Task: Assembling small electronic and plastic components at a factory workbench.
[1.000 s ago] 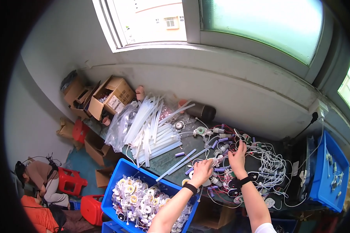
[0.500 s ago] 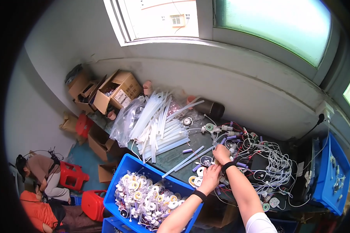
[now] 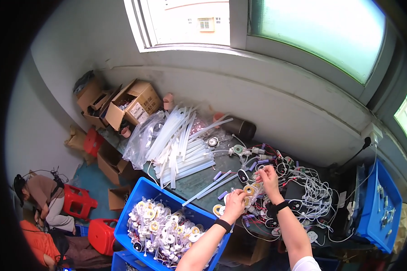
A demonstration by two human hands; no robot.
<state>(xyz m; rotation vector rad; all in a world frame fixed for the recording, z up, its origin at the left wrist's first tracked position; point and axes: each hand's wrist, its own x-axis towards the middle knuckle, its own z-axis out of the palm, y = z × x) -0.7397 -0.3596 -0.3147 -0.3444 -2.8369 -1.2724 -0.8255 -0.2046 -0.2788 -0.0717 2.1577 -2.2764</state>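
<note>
Tape roll: a small yellowish roll of tape point(image 3: 249, 189) is sitting between the two hands, above the dark worktable point(image 3: 199, 180), just left of the cable tangle.
Left hand: the left hand point(image 3: 235, 204) is gripping the roll from below, fingers curled around it.
Right hand: the right hand point(image 3: 267, 175) is pinching something thin just above the roll; what exactly it is grasping is too small to tell.
Wrists: both are wearing a black band.
Cables: a heap of white cables with small black oval units point(image 3: 303, 198) is lying to the right of the hands.
Second roll: another tape roll point(image 3: 218, 210) is lying flat on the table near the left wrist.
Blue bin: a blue crate point(image 3: 135, 198) of white coiled parts is standing below left of the hands.
White strips: a pile of long white plastic strips point(image 3: 181, 144) is spreading across the table's far left.
Boxes: open cardboard boxes point(image 3: 131, 104) are standing by the wall.
Other person: someone is sitting low near red stools point(image 3: 79, 201).
</note>
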